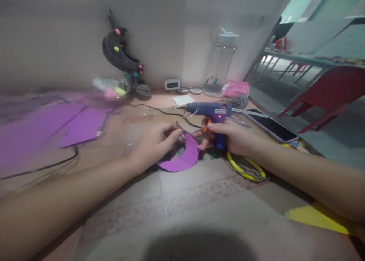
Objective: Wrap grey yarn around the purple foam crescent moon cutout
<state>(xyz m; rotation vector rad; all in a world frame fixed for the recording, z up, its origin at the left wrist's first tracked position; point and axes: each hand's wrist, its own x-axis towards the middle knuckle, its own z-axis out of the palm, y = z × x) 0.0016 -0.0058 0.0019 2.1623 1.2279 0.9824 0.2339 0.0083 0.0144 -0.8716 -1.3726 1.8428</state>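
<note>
Left hand [164,141] at the purple crescent [188,160], right hand [235,135] around the glue gun [209,109]

At your far left lies purple paper [82,128], at least two sheets; blur hides the exact count. Behind it, one black moon ornament [116,56] stands upright against the wall.

Your left thumb and fingers close in a pinch at the crescent's upper end, probably to keep it steady. One small greyish piece shows there, too blurred to name. The one crescent sits between your hands, near the table's middle, its curve towards you.

Beyond it stand one small clock [172,84] and two round discs [195,90]. The one glue gun points its nozzle left, above the crescent, likely so the tip stays near the work. Your right hand wraps its handle, fingers by the one orange trigger [207,125], while a lower fingertip reaches the crescent's right edge.

One clear bottle [219,61] and one pink bag [236,89] stand at the back, seemingly out of your way. Further right come one yellow loop [245,169], one phone [270,126] lying flat and, off the table, one nearby red chair [327,90].
</note>
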